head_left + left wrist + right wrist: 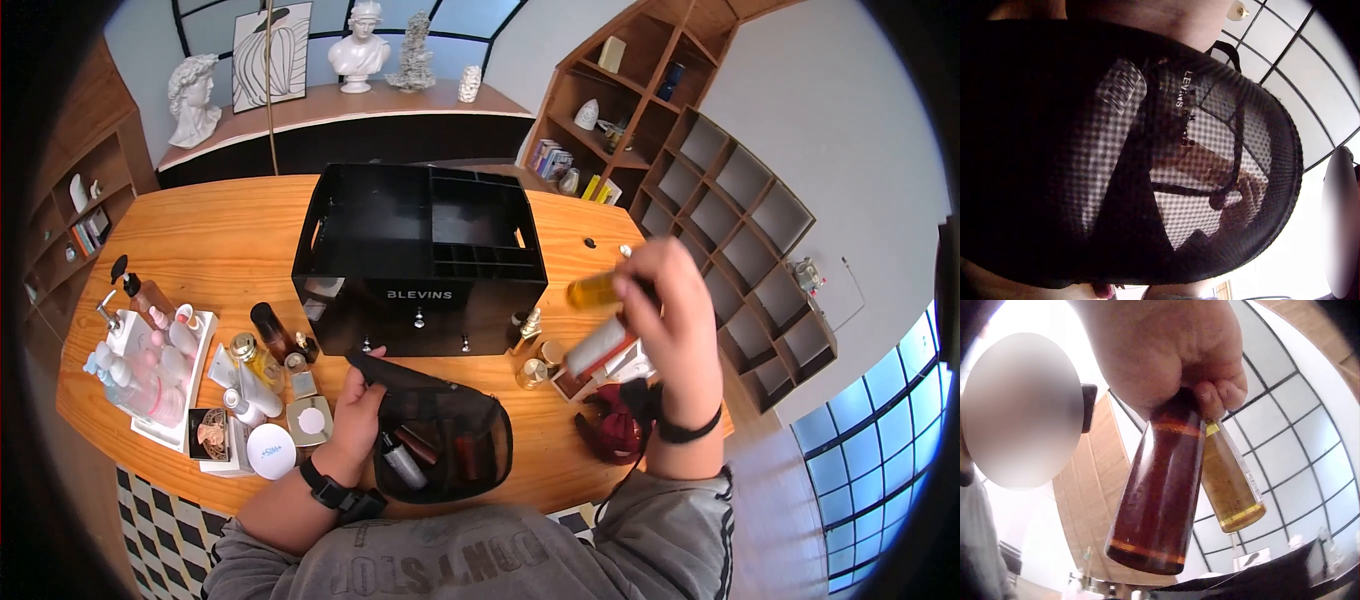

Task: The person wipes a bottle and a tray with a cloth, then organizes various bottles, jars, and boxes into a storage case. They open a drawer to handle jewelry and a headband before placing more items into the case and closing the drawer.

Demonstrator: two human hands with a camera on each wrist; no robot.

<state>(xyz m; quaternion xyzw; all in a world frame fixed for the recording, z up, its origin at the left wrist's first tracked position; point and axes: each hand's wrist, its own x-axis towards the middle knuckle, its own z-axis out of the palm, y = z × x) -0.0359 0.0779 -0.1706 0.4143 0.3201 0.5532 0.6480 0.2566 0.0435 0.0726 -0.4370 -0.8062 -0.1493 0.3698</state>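
In the head view the left hand (358, 412) grips the edge of a black mesh pouch (445, 440), which stands open; a silver-capped tube (403, 462) and dark red-brown items lie inside. The pouch's mesh (1210, 181) fills most of the left wrist view. The right hand (668, 300) is raised right of the black box and holds two bottles by their tops. In the right wrist view these are a dark red-brown bottle (1163, 494) and a yellow bottle (1230, 481), with the fingers (1219, 397) curled at their necks.
A black organizer box (420, 315) stands behind the pouch. At the left are a white tray (200, 385) of bottles, a round white compact (271, 451) and several cosmetics. To the right, small jars (532, 374) and a dark red pouch (610, 425) sit on the wooden table (220, 215).
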